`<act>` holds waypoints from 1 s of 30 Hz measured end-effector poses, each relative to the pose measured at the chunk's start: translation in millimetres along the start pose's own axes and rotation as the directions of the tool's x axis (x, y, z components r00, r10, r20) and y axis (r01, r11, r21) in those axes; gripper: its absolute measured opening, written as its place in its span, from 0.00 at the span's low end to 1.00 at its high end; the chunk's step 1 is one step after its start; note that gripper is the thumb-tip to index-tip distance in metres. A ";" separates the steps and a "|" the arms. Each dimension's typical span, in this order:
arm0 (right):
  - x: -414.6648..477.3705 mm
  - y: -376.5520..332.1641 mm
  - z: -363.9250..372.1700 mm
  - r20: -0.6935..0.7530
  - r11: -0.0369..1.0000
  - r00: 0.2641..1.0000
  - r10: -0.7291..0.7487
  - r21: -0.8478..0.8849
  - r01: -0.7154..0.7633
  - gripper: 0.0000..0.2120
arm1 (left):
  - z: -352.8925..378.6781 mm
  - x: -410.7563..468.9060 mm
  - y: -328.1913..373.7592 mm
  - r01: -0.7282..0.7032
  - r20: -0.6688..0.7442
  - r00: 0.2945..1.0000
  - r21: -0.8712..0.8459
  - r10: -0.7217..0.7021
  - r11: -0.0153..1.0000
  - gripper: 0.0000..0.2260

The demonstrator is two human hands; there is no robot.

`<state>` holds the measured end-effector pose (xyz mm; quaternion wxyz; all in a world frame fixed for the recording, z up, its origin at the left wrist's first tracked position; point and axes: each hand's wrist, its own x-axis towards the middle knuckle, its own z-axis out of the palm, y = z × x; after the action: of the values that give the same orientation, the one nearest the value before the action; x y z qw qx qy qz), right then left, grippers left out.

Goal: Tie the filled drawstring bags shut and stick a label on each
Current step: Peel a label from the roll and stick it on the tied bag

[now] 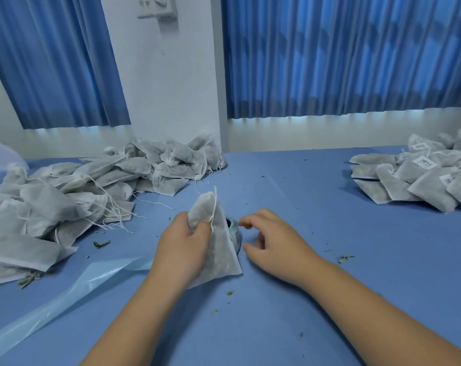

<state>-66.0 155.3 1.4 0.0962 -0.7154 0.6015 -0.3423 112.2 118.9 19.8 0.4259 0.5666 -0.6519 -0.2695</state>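
My left hand (183, 247) grips a filled white drawstring bag (218, 244), holding it upright on the blue table with its tied neck and string at the top. Behind the bag lies a label roll (234, 231), mostly hidden. My right hand (271, 241) hovers just right of the roll with fingers loosely curled and thumb and forefinger near it; it holds nothing I can make out.
A big heap of unlabelled filled bags (73, 191) with loose strings covers the left and back of the table. Labelled bags (422, 175) are piled at the far right. A pale blue backing strip (65, 291) trails to the lower left. Herb crumbs dot the blue table (329, 299).
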 end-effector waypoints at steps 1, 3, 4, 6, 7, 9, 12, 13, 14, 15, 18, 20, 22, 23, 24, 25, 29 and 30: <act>1.0 -5.4 1.5 0.003 1.000 1.000 -0.023 0.000 0.023 0.19 | -0.4 0.4 -0.4 0.008 -0.005 1.000 -0.018 -0.008 1.000 0.08; 4.2 -15.0 5.1 0.008 0.996 0.996 -0.086 0.021 0.085 0.22 | -2.5 0.4 -2.2 0.018 -0.008 1.000 -0.048 -0.018 0.999 0.08; 6.7 -18.2 7.6 0.017 0.993 0.993 -0.116 0.034 0.115 0.22 | -4.6 0.2 -3.7 0.021 -0.005 1.000 -0.057 -0.021 0.998 0.07; 12.1 -21.1 14.3 0.050 0.989 0.988 -0.147 0.038 0.145 0.23 | -10.7 0.7 -7.6 0.033 0.009 0.999 -0.062 -0.033 0.998 0.06; 14.8 -20.8 17.8 0.073 0.989 0.987 -0.146 0.031 0.144 0.22 | -14.5 1.1 -9.7 0.046 0.021 0.999 -0.057 -0.045 0.997 0.06; 20.3 -17.0 23.7 0.108 0.992 0.986 -0.124 0.008 0.124 0.22 | -22.4 1.9 -14.8 0.078 0.050 0.996 -0.041 -0.076 0.996 0.07; 29.9 -9.0 26.8 0.111 0.994 0.989 -0.100 -0.024 0.103 0.23 | -30.6 2.9 -22.2 0.087 0.084 0.993 0.005 -0.087 0.996 0.08; 33.7 -7.2 25.8 0.105 0.994 0.990 -0.098 -0.027 0.102 0.22 | -32.1 3.8 -23.9 0.078 0.082 0.993 0.019 -0.080 0.997 0.08; 37.7 -5.8 24.4 0.096 0.995 0.991 -0.097 -0.024 0.100 0.22 | -32.8 5.3 -25.4 0.067 0.078 0.995 0.036 -0.070 0.997 0.08; 41.2 -5.0 22.8 0.084 0.995 0.992 -0.094 -0.021 0.096 0.21 | -32.8 7.1 -26.5 0.053 0.072 0.996 0.050 -0.056 0.997 0.08; 44.6 -1.8 20.5 0.032 0.997 0.997 -0.076 -0.014 0.076 0.21 | -28.7 12.7 -30.8 0.013 0.057 0.998 0.064 -0.016 0.998 0.09; 38.9 0.4 21.6 0.015 0.998 0.998 -0.063 0.013 0.062 0.22 | -25.2 14.7 -36.1 0.003 0.040 0.999 0.037 -0.004 0.999 0.08; 31.8 1.0 22.3 -0.005 0.997 0.997 -0.073 0.027 0.073 0.22 | -24.4 15.3 -41.8 0.016 0.001 1.000 -0.007 -0.016 1.000 0.07; 29.7 1.2 21.9 -0.031 0.996 0.996 -0.084 0.041 0.085 0.21 | -24.9 15.6 -43.9 0.019 -0.024 1.000 -0.027 -0.019 0.999 0.06; 28.1 0.8 21.1 -0.057 0.994 0.995 -0.087 0.061 0.091 0.20 | -25.4 15.3 -45.6 0.011 -0.047 0.999 -0.042 -0.013 0.999 0.06; 26.8 -0.1 20.3 -0.067 0.993 0.994 -0.085 0.078 0.090 0.18 | -25.7 14.6 -46.5 -0.008 -0.064 0.998 -0.055 0.005 0.998 0.05; 23.9 -4.1 24.1 0.000 0.995 0.998 -0.062 0.072 0.062 0.13 | -24.5 8.3 -46.9 -0.110 -0.078 0.991 -0.066 0.105 0.992 0.06; 23.7 -5.4 25.5 0.013 0.996 0.999 -0.049 0.081 0.048 0.13 | -24.2 6.2 -46.7 -0.130 -0.072 0.990 -0.069 0.125 0.989 0.06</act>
<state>-45.3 127.7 -5.9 0.1212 -0.7280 0.5689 -0.3630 156.8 106.1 -5.7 0.4844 0.5165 -0.6618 -0.2463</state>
